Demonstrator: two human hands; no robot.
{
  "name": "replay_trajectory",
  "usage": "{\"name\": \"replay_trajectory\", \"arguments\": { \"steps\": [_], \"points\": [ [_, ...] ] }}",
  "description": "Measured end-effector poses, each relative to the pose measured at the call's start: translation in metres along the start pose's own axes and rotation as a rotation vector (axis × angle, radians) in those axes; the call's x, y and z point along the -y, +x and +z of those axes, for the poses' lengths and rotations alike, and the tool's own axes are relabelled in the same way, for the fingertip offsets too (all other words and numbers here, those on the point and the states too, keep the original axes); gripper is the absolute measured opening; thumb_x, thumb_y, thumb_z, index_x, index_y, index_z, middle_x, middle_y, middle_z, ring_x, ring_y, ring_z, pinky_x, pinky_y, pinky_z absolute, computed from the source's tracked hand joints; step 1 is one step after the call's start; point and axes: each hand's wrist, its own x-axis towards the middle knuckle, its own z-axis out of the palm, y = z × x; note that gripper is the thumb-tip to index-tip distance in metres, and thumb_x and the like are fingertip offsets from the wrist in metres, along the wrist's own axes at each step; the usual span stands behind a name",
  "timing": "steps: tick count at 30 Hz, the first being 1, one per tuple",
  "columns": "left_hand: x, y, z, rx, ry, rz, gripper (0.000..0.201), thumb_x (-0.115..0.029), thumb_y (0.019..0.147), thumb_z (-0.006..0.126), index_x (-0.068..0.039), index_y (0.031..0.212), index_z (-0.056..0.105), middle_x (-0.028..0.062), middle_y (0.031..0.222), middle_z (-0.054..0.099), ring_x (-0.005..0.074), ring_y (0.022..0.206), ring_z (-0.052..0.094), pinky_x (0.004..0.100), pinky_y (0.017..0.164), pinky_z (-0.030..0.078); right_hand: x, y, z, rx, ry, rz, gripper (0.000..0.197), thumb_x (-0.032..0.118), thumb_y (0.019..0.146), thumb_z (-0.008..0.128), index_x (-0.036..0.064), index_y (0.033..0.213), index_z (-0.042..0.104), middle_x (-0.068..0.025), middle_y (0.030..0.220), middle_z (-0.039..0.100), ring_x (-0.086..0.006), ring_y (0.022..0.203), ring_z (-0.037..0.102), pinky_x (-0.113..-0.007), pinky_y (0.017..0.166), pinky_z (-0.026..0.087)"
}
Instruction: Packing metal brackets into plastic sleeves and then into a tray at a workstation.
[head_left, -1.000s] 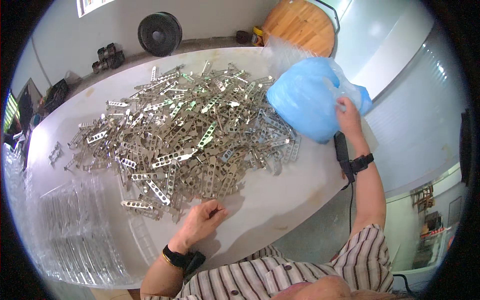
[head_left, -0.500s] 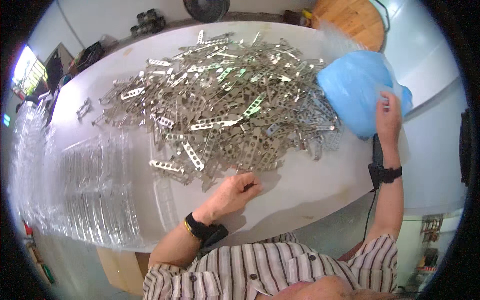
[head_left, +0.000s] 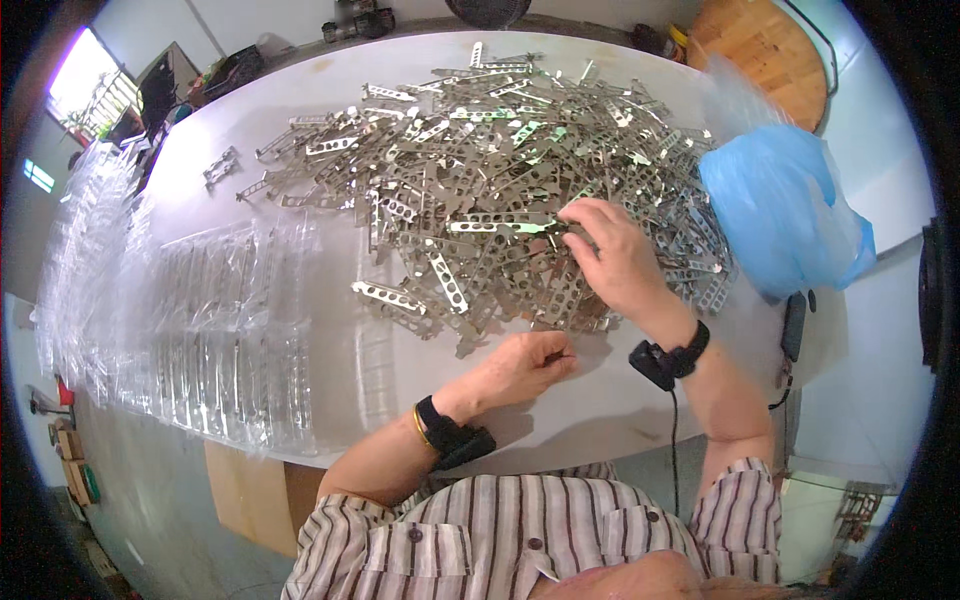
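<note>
A broad heap of perforated flat metal strips (head_left: 470, 180), silvery with rows of round holes, covers the middle of the table. My right hand (head_left: 622, 262) reaches over the right part of this heap. Its thumb and fingers are apart, the fingertips beside the end of a shiny metal strip (head_left: 500, 225). My left hand (head_left: 522, 368) rests closed on the table just in front of the heap; whatever its curled fingers may hold is hidden.
A blue plastic bag (head_left: 785, 210) lies at the table's right edge, clear film behind it. Clear plastic packs with strips inside (head_left: 235, 340) are spread on the left of the white table (head_left: 440, 430). A black cable (head_left: 674, 440) hangs from my right wrist.
My right hand has moved left from the blue bag to the heap of strips. My left hand stays closed in front of the heap. The whole view has shifted somewhat.
</note>
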Motion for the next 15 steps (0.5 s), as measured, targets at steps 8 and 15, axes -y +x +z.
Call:
{"name": "replay_trajectory", "arguments": {
  "steps": [8,15],
  "points": [
    [-0.006,-0.001,-0.003,0.013,0.015,0.024,0.019,-0.018,0.097,0.063,-0.001,0.092,0.059,0.0072,0.073,0.058,0.0142,0.065,0.051,0.0337,0.061,0.045,0.004,0.016,0.034,0.022,-0.122,-0.028,0.016,0.013,0.088,0.066,0.007,0.102,0.062,-0.0099,0.1,0.063,-0.031,0.098,0.061,-0.045,0.09,0.046],
    [0.0,0.0,-0.001,0.009,-0.021,0.044,0.017,-0.016,0.097,0.063,-0.001,0.091,0.058,0.0076,0.074,0.059,0.0152,0.067,0.052,0.0347,0.063,0.046,0.012,0.016,0.035,0.01,-0.095,-0.073,0.009,0.01,0.088,0.066,0.0066,0.091,0.058,-0.0095,0.09,0.063,-0.0305,0.09,0.061,-0.044,0.088,0.044]
  ]
}}
